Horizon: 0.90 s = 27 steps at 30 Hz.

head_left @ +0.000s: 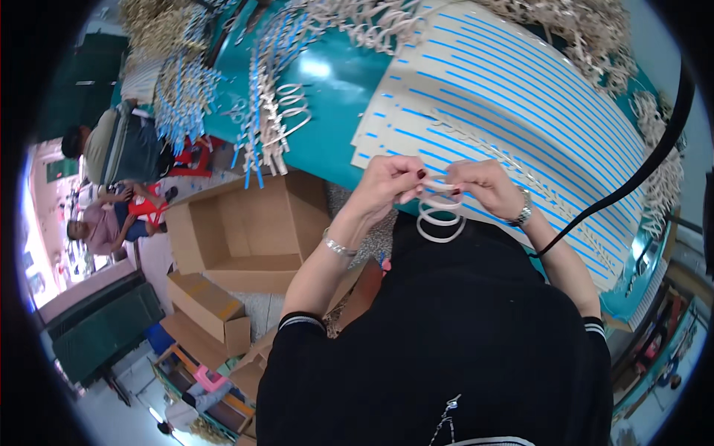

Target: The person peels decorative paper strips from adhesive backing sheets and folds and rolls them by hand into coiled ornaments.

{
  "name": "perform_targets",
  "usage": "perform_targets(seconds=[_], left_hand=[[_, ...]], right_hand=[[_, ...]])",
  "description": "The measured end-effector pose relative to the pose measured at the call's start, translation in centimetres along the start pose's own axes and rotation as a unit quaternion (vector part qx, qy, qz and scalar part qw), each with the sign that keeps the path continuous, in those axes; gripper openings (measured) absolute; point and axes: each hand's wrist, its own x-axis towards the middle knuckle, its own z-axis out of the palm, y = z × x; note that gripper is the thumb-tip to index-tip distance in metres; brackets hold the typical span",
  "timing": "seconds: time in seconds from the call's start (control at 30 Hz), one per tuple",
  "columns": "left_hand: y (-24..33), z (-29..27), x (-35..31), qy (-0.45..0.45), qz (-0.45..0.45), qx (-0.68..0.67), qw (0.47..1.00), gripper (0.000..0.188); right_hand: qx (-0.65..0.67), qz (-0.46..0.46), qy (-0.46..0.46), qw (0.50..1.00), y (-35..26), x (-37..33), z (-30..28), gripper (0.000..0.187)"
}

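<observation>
A pale cream coiled strip (444,240) hangs in several loose loops in front of my body, over the near edge of the table. Its top end is pinched between the fingertips of my left hand (388,182). My right hand (487,186) grips the same strip a short way to the right, thumb and fingers closed. Just beyond both hands lies a large cream sheet (476,78) with rows of blue stripes. A line of small pale pieces (513,163) runs across it. What these pieces are is too small to tell.
The green table (327,130) carries bunches of cream and blue strips (260,111), more coils (372,18) and tangled heaps (587,30). A black cable (632,182) arcs past my right arm. Cardboard boxes (245,219) stand at left, with other people (111,145) beyond.
</observation>
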Motion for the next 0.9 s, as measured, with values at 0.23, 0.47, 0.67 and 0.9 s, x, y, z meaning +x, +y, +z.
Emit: perform_targets(seconds=[0.23, 0.47, 0.67, 0.9], left_hand=[[0.0, -2.0, 1.0, 0.030, -0.014, 0.069, 0.997, 0.014], [0.3, -4.9, 0.6, 0.107, -0.030, 0.041, 0.993, 0.012], [1.0, -5.5, 1.2, 0.099, -0.027, 0.015, 0.995, 0.012], [0.7, -5.5, 2.6, 0.111, -0.048, -0.003, 0.993, 0.013]], right_hand=[[-0.098, 0.146, 0.063, 0.982, 1.5, 1.1, 0.9, 0.010], [-0.287, 0.098, 0.233, 0.924, 5.7, 2.8, -0.5, 0.030], [-0.566, 0.121, 0.165, 0.799, 9.1, 2.5, 0.6, 0.038], [-0.644, 0.153, 0.135, 0.738, 9.2, 2.8, 1.4, 0.038]])
